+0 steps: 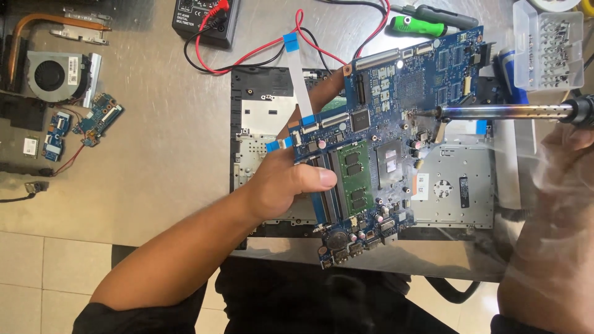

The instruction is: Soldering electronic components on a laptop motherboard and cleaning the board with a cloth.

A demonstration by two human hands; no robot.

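My left hand (pixel 286 179) grips the left edge of a blue laptop motherboard (pixel 396 117), thumb on its front beside the green memory module (pixel 355 173), holding it tilted above the open laptop chassis (pixel 260 124). My right hand (pixel 566 148), partly veiled by smoke at the right edge, holds a soldering iron (pixel 513 112) by its handle. The iron's metal barrel lies horizontally, and its tip touches the board near the middle. A white flat ribbon cable with blue ends (pixel 299 80) hangs by the board's left side.
A black multimeter (pixel 204 18) with red and black leads sits at the top. A fan with copper heat pipe (pixel 52 71) and small blue boards (pixel 93 117) lie at the left. Green screwdrivers (pixel 421 26) and a clear bit box (pixel 549 46) are at the top right.
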